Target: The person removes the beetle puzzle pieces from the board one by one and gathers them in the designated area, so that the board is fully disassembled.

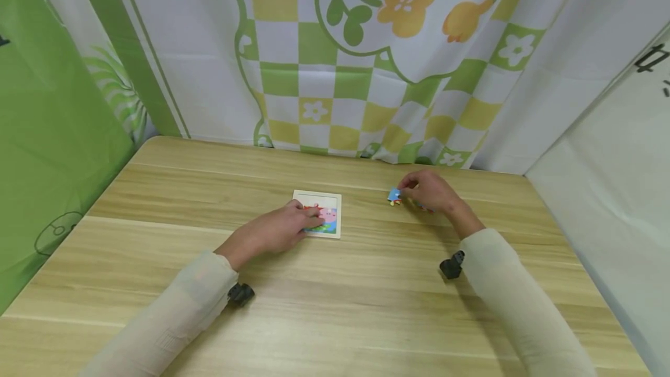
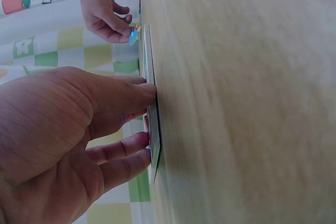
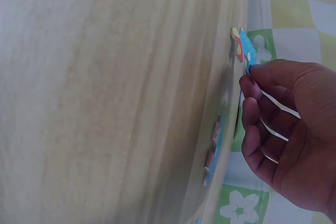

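Observation:
A small square puzzle tray [image 1: 338,217] with a pale frame lies on the table, partly filled with a picture of a pink figure on blue and green. My left hand [image 1: 280,227] rests on its left side, fingertips touching the pieces; the left wrist view shows thumb and fingers down on the tray [image 2: 153,124]. To the right, my right hand [image 1: 429,191] pinches a blue puzzle piece [image 1: 394,195] with red and yellow parts between thumb and forefinger. In the right wrist view that piece [image 3: 247,48] is tilted up from the table.
Another puzzle piece [image 3: 214,153] lies on the table under the right hand, and a bit of a further one [image 3: 197,221] shows at the lower edge. A checked curtain [image 1: 345,92] hangs along the table's [image 1: 335,307] back edge. Cloth also hangs at both sides.

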Tool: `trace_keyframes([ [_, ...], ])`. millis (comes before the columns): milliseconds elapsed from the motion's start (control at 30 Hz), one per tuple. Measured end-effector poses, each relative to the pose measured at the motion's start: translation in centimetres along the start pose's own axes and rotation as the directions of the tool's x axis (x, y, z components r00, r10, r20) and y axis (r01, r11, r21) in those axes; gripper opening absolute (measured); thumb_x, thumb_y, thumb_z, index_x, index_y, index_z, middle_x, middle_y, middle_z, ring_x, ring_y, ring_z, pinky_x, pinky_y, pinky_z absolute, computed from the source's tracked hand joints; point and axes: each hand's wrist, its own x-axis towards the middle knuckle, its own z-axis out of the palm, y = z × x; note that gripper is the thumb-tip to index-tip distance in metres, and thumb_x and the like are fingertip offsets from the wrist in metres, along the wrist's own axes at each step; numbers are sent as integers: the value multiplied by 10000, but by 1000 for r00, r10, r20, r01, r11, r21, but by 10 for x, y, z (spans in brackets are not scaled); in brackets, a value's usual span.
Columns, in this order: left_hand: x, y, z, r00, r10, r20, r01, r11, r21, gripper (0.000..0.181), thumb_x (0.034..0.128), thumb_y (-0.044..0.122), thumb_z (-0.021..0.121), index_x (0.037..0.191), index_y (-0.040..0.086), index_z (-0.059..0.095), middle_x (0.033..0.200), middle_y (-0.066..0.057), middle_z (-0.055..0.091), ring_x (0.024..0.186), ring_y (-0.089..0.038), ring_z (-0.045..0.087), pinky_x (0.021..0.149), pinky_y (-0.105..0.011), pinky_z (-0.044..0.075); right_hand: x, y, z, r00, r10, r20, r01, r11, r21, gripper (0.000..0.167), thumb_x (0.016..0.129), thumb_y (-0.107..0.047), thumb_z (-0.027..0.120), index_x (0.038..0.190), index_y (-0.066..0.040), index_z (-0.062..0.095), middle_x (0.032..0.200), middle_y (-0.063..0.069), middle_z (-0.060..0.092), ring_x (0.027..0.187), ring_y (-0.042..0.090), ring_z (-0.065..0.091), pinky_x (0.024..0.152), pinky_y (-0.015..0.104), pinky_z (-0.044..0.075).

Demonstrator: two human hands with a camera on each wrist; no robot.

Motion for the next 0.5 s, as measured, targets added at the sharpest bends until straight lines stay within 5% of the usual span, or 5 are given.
trace_keyframes([
  [100,0,0,0,1000,3,-8,-3,1000,-6,453,1029,-2,589,1476,71,586,1598,-162,441,1271,-374,513,1046,-462,482,3,0,3,1000,-9,-9,9,999,-33,154,1007,-121,644,1060,-32,757,1008,119,741,550,131,548,513,300,457],
  [300,2,-1,2,1000,5,-12,-5,1000,-3,453,1025,-8,586,1472,66,589,1588,-170,452,1275,-393,516,1066,-471,466,6,-3,7,999,-32,-26,29,994,-110,146,1000,-135,656,1025,-40,764,993,104,752,917,247,652,831,437,508],
  [500,2,0,2,1000,-6,-7,6,1000,-10,458,1024,-18,580,1474,64,586,1591,-173,447,1284,-393,510,1069,-475,465,8,-4,10,999,-36,-30,32,992,-126,136,994,-124,665,1020,-37,766,982,104,757,949,276,677,863,485,520],
])
